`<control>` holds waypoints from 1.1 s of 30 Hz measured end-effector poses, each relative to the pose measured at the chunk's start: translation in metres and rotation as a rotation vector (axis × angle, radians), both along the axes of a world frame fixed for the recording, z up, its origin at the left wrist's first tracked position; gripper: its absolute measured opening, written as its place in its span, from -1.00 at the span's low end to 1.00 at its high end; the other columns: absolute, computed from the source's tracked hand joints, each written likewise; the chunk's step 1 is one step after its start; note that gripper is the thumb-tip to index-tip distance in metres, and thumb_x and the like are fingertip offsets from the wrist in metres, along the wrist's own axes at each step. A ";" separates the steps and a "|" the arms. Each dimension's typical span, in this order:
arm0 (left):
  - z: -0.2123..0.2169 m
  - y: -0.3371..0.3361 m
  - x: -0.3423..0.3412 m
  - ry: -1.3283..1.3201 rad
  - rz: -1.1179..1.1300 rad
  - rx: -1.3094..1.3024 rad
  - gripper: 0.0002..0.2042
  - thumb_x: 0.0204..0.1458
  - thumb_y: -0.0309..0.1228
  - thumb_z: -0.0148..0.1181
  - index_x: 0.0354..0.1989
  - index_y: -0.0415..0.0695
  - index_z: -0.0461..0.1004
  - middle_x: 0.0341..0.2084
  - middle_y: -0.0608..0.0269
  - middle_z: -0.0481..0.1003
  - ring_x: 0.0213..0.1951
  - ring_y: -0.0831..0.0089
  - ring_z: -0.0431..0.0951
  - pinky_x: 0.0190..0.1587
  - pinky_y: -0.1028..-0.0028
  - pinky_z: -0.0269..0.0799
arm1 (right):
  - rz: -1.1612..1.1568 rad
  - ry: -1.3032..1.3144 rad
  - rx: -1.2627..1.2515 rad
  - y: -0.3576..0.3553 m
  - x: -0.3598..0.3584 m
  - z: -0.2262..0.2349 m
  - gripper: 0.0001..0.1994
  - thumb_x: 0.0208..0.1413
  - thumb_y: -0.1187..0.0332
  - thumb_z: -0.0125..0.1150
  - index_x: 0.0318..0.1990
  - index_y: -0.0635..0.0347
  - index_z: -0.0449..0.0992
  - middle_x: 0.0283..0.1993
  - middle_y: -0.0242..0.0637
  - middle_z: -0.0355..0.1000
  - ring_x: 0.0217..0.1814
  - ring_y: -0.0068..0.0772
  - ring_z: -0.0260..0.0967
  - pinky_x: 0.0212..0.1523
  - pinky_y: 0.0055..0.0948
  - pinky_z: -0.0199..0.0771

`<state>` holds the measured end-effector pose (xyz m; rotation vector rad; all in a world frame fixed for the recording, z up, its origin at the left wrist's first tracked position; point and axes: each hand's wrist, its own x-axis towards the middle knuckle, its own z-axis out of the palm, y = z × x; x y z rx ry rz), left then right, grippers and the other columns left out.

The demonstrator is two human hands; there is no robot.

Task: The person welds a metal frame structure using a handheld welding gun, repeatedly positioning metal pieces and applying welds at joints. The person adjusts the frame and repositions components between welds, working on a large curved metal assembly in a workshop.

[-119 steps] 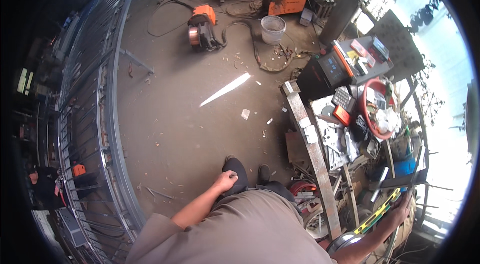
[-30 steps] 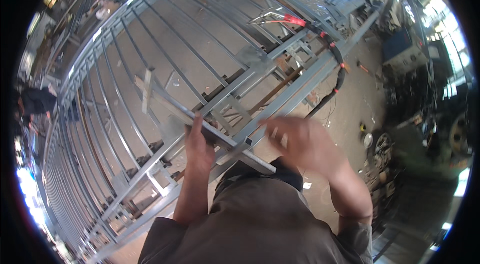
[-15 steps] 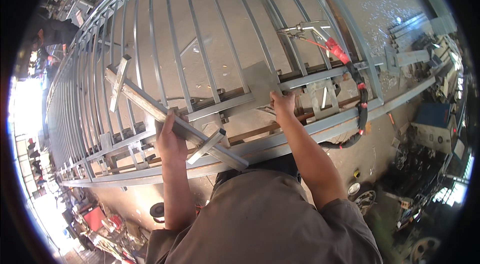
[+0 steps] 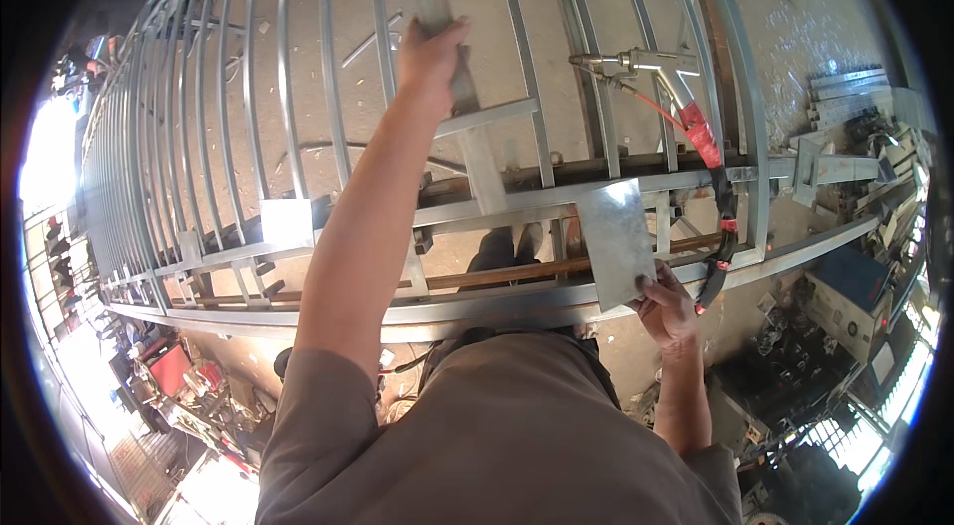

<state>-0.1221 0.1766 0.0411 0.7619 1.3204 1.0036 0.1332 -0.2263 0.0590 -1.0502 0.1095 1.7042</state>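
Note:
My left hand is stretched out over the metal railing frame, its fingers wrapped round a flat metal bar with two short crosspieces. The bar lies lengthwise between the frame's upright bars, its near end at the near rail and one crosspiece reaching toward an upright. Close to my body on the right, my right hand pinches the lower corner of a thin rectangular sheet metal plate. That plate is tilted over the near rails. Another small bright plate sits on the rail farther left.
A welding torch with red-and-black wrapped cable rests on the frame at right. A blue-topped machine stands on the floor at right. Metal profiles are stacked at the far right. Tools and scraps clutter the near left.
My left hand has carried the bar with crosspieces away from me and to the right, turning it more lengthwise. My right hand has drawn the plate off the rail, toward me and right.

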 end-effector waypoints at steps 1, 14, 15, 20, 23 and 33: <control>-0.013 0.010 0.013 0.031 -0.019 -0.022 -0.50 0.12 -0.45 0.41 0.22 -0.17 0.37 -0.15 0.23 0.57 -0.26 0.45 0.56 -0.28 0.42 0.51 | -0.041 0.011 -0.019 -0.001 0.002 0.004 -0.62 0.23 0.58 0.23 0.21 0.27 0.46 0.11 -0.16 0.58 0.16 -0.23 0.57 0.25 -0.15 0.55; -0.125 0.017 0.054 0.510 -0.188 -0.074 -0.25 0.20 -0.21 0.31 0.49 -0.17 0.10 -0.03 0.03 0.56 -0.18 0.30 0.61 -0.13 0.29 0.55 | -0.167 0.045 0.090 0.064 0.024 0.012 -0.45 0.18 0.54 0.36 0.33 0.05 0.46 0.17 -0.26 0.58 0.10 -0.27 0.61 0.11 -0.15 0.64; -0.127 0.017 0.055 0.556 -0.200 -0.065 -0.24 0.22 -0.20 0.29 0.51 -0.17 0.07 0.02 -0.02 0.55 -0.10 0.23 0.61 -0.06 0.26 0.54 | -0.153 0.044 0.104 0.079 0.027 0.014 -0.44 0.18 0.54 0.36 0.35 0.04 0.44 0.18 -0.25 0.58 0.13 -0.25 0.60 0.11 -0.11 0.65; -0.124 0.015 0.058 0.690 -0.207 -0.055 -0.18 0.23 -0.11 0.25 0.54 -0.11 -0.05 0.19 -0.27 0.47 0.18 -0.15 0.54 0.18 0.06 0.50 | -0.029 0.025 0.263 0.162 0.039 0.023 -0.33 0.16 0.57 0.36 0.44 -0.02 0.34 0.27 -0.26 0.52 0.23 -0.16 0.55 0.15 0.01 0.66; -0.121 0.015 0.060 0.698 -0.185 -0.032 -0.20 0.23 -0.12 0.25 0.54 -0.11 -0.03 0.19 -0.28 0.47 0.18 -0.15 0.54 0.19 0.06 0.49 | 0.015 -0.022 0.293 0.201 0.039 0.025 -0.27 0.12 0.58 0.38 0.47 -0.06 0.31 0.28 -0.28 0.51 0.23 -0.18 0.54 0.11 -0.10 0.68; -0.113 0.015 0.056 0.552 -0.176 -0.052 -0.23 0.21 -0.20 0.29 0.52 -0.14 0.04 0.19 -0.25 0.48 0.18 -0.12 0.55 0.19 0.13 0.48 | 0.121 -0.068 0.295 0.254 0.034 0.021 -0.25 0.08 0.54 0.42 0.46 0.09 0.29 0.36 -0.17 0.45 0.36 -0.11 0.45 0.34 0.00 0.52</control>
